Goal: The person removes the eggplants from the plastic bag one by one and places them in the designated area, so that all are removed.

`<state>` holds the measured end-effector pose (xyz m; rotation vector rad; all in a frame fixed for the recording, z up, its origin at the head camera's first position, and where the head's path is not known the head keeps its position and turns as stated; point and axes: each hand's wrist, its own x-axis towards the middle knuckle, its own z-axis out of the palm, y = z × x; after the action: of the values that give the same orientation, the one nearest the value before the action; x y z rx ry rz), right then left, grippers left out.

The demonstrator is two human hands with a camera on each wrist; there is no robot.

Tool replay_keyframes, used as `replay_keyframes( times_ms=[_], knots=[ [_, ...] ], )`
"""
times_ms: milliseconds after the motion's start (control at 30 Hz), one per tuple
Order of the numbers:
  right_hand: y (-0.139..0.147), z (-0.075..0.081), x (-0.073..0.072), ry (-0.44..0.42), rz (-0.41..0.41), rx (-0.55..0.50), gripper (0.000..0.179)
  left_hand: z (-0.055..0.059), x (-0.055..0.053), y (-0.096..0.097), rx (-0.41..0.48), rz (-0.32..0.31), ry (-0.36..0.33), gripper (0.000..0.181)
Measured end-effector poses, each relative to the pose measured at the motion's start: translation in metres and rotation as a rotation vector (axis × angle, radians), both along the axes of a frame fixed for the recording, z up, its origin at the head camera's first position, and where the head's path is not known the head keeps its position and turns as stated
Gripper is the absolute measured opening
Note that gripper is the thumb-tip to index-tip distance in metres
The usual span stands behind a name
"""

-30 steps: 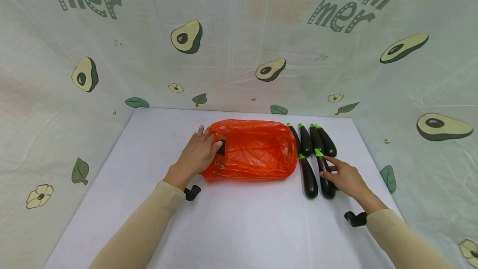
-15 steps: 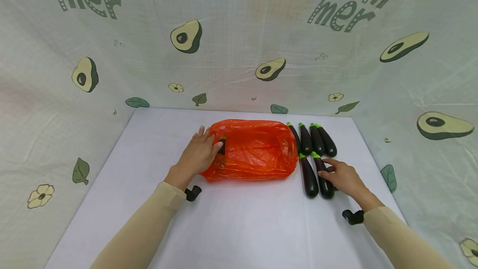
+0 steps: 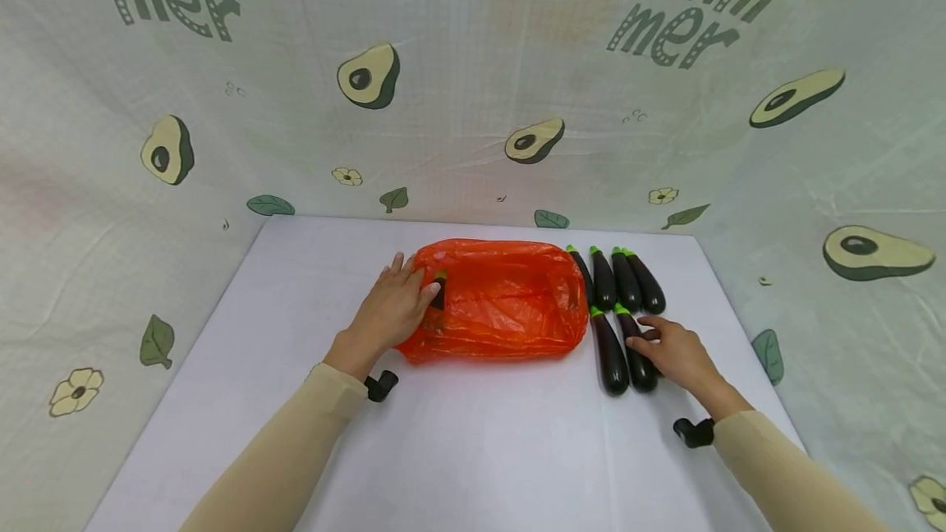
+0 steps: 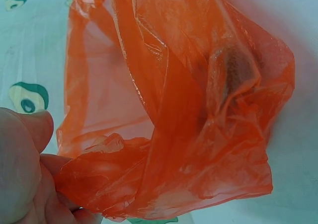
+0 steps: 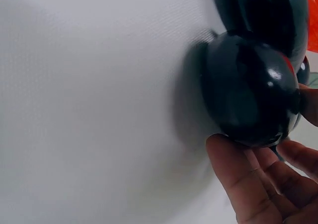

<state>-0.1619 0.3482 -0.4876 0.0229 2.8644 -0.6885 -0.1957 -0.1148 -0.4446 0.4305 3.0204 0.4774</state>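
Note:
A thin orange-red plastic bag (image 3: 510, 327) lies mid-table, its mouth spread. Through its left part shows a dark eggplant (image 3: 438, 294) with a green tip. My left hand (image 3: 392, 306) rests on the bag's left edge with its fingers stretched out; in the left wrist view the fingers touch the plastic and the thumb stands apart. Right of the bag, my right hand (image 3: 676, 351) holds a dark glossy eggplant (image 5: 251, 90) by its side, thumb on one side and fingers on the other. That eggplant lies beside another front-row eggplant (image 3: 610, 355).
Behind the held eggplant lies a row of several more eggplants (image 3: 626, 282) with green caps, close to the bag's right side. The white table (image 3: 502, 450) ends at a curtain (image 3: 458, 130) printed with avocados.
My right hand has shifted slightly left, and the eggplant in it has slid left against its neighbour. My left hand and the bag have stayed in place.

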Motion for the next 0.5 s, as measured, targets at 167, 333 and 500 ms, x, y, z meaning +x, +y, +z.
replay_keyframes(
  times_ms=[167,333,500],
  knots=[
    [0.0,-0.002,0.0,0.038,-0.011,0.007,0.062,0.001,0.0,0.0,0.006,0.002,-0.004,0.065],
    [-0.002,0.001,0.001,0.107,-0.018,0.01,0.057,0.002,0.0,0.0,0.005,0.007,-0.01,0.065],
    [-0.01,0.006,0.001,0.201,-0.048,0.004,0.049,0.003,0.0,-0.001,0.003,0.008,-0.016,0.065]
  ],
)
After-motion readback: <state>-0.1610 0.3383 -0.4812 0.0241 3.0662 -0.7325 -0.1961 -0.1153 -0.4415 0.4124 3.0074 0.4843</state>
